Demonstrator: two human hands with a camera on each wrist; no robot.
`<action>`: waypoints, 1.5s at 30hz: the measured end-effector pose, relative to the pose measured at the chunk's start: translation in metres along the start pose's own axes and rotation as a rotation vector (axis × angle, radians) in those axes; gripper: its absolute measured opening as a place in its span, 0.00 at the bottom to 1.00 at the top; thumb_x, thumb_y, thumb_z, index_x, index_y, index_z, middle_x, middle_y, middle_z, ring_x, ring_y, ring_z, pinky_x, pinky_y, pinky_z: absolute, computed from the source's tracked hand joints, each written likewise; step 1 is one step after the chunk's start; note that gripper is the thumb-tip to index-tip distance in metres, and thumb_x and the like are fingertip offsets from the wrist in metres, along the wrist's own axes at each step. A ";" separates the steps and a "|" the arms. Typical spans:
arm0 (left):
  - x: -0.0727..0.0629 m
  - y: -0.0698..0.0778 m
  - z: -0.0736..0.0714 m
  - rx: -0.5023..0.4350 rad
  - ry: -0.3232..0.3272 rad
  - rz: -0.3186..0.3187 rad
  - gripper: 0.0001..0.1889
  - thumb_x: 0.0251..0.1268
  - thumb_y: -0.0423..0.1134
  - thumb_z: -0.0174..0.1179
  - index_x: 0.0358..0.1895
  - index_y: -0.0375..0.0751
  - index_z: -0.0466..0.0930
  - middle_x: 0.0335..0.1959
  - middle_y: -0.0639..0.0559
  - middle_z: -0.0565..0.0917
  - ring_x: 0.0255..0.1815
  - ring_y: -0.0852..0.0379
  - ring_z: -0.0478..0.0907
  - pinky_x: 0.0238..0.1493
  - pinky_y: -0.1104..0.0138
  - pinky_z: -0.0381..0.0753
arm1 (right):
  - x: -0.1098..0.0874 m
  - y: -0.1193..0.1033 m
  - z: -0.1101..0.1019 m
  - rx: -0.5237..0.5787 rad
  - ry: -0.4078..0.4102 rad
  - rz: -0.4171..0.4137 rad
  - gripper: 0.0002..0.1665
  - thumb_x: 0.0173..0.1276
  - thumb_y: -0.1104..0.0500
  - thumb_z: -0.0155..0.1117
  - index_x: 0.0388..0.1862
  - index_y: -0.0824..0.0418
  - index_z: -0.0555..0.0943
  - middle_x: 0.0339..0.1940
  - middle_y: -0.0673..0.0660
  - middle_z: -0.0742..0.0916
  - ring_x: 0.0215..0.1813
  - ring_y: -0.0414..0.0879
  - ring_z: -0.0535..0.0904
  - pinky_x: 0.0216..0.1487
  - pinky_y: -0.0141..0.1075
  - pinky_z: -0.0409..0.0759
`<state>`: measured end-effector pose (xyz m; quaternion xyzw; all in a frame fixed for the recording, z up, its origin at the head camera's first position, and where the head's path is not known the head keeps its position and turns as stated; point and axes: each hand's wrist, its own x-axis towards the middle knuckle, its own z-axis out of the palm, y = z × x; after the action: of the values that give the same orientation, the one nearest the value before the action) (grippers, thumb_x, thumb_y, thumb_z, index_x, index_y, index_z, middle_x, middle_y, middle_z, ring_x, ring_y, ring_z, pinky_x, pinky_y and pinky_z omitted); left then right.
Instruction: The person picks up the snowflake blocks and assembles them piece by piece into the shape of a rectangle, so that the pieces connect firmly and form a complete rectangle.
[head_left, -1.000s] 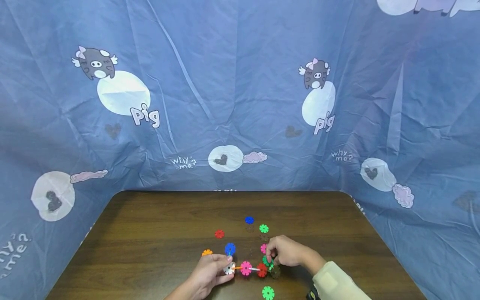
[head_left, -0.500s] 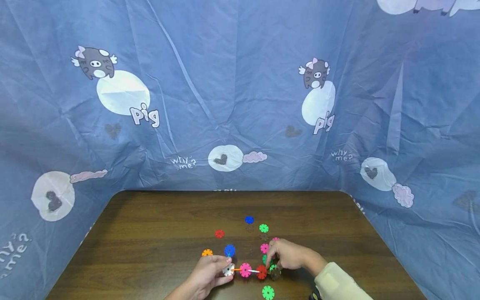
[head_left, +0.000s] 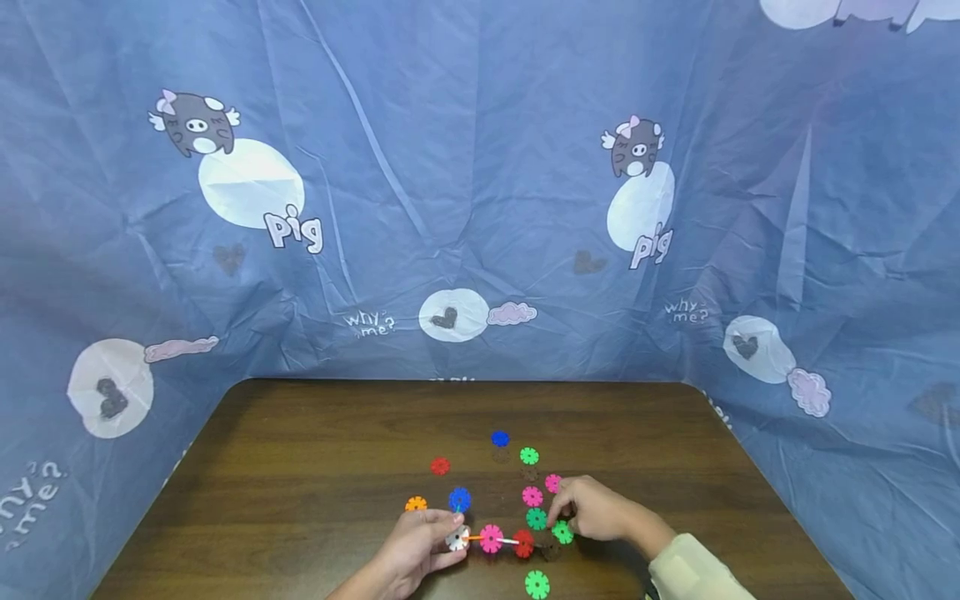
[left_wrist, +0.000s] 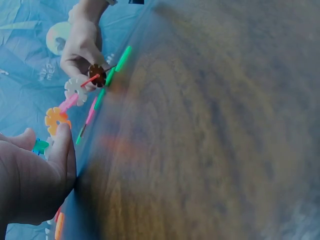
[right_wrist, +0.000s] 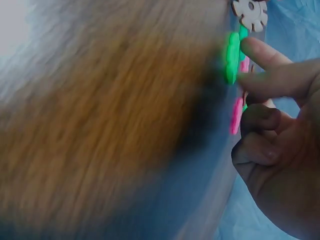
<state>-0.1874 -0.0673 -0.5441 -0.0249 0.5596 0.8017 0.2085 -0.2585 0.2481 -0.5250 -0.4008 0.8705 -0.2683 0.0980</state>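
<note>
Left-hand grip (head_left: 422, 546) pinches notched-disc chain (head_left: 491, 539); right-hand grip (head_left: 592, 508) at light-green disc (head_left: 562, 533) beside chain, hold unclear, likely picking step, next wanting firm pinch.

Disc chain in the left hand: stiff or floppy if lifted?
Likely fairly stiff: the disc chain runs nearly straight out from the left hand, neighbouring discs set crosswise. Probably light, since they look thin. May twist or pop apart if pushed, as they seem joined only at their edges.
</note>
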 end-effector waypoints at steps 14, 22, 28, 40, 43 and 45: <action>0.001 -0.001 0.004 0.007 0.002 0.025 0.21 0.74 0.32 0.58 0.57 0.14 0.68 0.38 0.46 0.78 0.39 0.57 0.80 0.49 0.60 0.86 | -0.007 0.002 -0.002 -0.018 0.008 0.089 0.23 0.40 0.75 0.76 0.31 0.54 0.79 0.28 0.46 0.77 0.34 0.36 0.71 0.36 0.30 0.74; 0.000 -0.002 0.007 0.021 0.009 0.033 0.17 0.71 0.33 0.62 0.52 0.20 0.74 0.37 0.47 0.79 0.37 0.57 0.80 0.45 0.63 0.87 | -0.007 0.009 -0.005 0.154 0.062 0.188 0.17 0.48 0.77 0.70 0.26 0.57 0.78 0.21 0.44 0.77 0.26 0.33 0.71 0.27 0.28 0.74; 0.001 -0.004 0.007 0.044 0.016 0.035 0.16 0.71 0.34 0.62 0.51 0.22 0.74 0.37 0.47 0.79 0.35 0.56 0.81 0.43 0.61 0.88 | 0.004 0.009 -0.005 0.230 0.125 0.186 0.10 0.58 0.73 0.65 0.33 0.60 0.84 0.24 0.46 0.81 0.27 0.34 0.74 0.27 0.30 0.76; 0.007 -0.003 0.007 0.128 0.040 0.018 0.20 0.71 0.34 0.62 0.56 0.21 0.71 0.41 0.41 0.80 0.34 0.54 0.82 0.41 0.57 0.88 | 0.051 -0.026 0.009 0.475 0.202 0.220 0.04 0.68 0.69 0.63 0.37 0.70 0.84 0.26 0.63 0.86 0.27 0.50 0.81 0.25 0.35 0.80; 0.007 -0.003 0.006 0.159 0.043 0.011 0.18 0.70 0.35 0.62 0.55 0.24 0.72 0.39 0.44 0.80 0.33 0.55 0.82 0.38 0.58 0.89 | 0.060 -0.029 0.013 0.509 0.210 0.218 0.05 0.67 0.68 0.65 0.41 0.68 0.85 0.28 0.59 0.87 0.28 0.49 0.83 0.25 0.35 0.81; 0.007 -0.002 0.006 0.178 0.045 0.008 0.19 0.70 0.36 0.62 0.55 0.25 0.72 0.38 0.45 0.80 0.32 0.55 0.81 0.35 0.59 0.89 | 0.066 -0.033 0.014 0.511 0.219 0.221 0.07 0.67 0.68 0.65 0.43 0.68 0.85 0.28 0.58 0.87 0.28 0.51 0.83 0.24 0.34 0.80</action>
<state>-0.1915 -0.0590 -0.5457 -0.0217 0.6334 0.7488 0.1940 -0.2750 0.1753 -0.5160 -0.2349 0.8185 -0.5079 0.1299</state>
